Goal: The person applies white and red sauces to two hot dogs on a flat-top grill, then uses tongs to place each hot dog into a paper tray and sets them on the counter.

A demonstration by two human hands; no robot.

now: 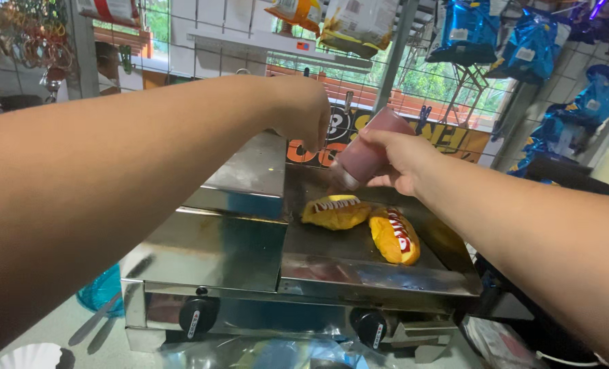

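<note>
The right hand point(403, 158) is clamped around a reddish squeeze bottle point(367, 150), which is tipped nozzle-down toward the left and held above the back part of the dark griddle plate point(321, 242). The bottle's pale nozzle end hangs just over the nearer of two filled yellow buns, the left bun point(336, 211), which lies on the plate and already carries a zigzag of red and white sauce along its top. Touching it on the right lies the right bun point(394, 236), turned lengthwise toward the camera, with the same red and white striping down its filling. The left hand point(303, 113) reaches across from the left, its arm filling much of the view; the fingers are curled downward and close together above the raised steel lid section point(253, 174) of the griddle, and whether they pinch anything small is not clear. The griddle point(215, 256) is a shiny steel box with two black knobs, the left knob point(197, 316) and the right knob point(370, 327), on its front face, and it stands on a pale surface point(65, 328). On that surface, left of the griddle, sit a blue-green plastic dish point(99, 292) and the rim of a white fluted paper cup point(31, 357). Behind the griddle, blue snack bags point(533, 44) hang on a wire rack.
</note>
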